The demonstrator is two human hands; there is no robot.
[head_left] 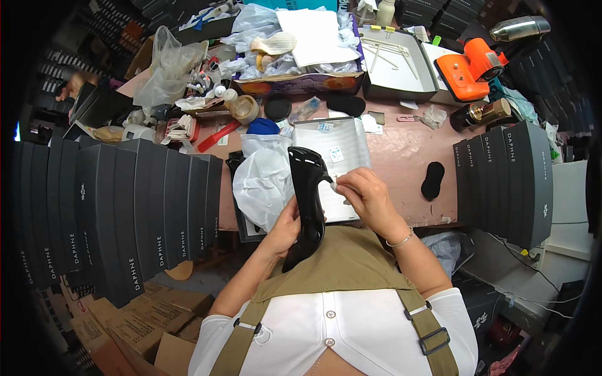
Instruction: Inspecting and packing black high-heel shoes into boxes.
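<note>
My left hand [285, 229] is closed around the side of a glossy black high-heeled shoe [307, 197], which stands on end in front of my apron. At the shoe's thin heel, my right hand [373, 200] pinches a small white piece [334, 182] between thumb and fingertips; whether it is cloth or paper I cannot tell. Crumpled white tissue paper [260, 188] lies left of the shoe, partly over an open dark shoe box. Behind the hands is an open box part with a white inside [351, 150], small stickers on it.
Stacks of dark shoe boxes [144, 207] [505, 182] flank the table [404, 160] on both sides. A black pad [433, 180] lies at the right. Farther back are a paper-filled carton [301, 84], a tray of white sticks [398, 72] and an orange device [467, 72].
</note>
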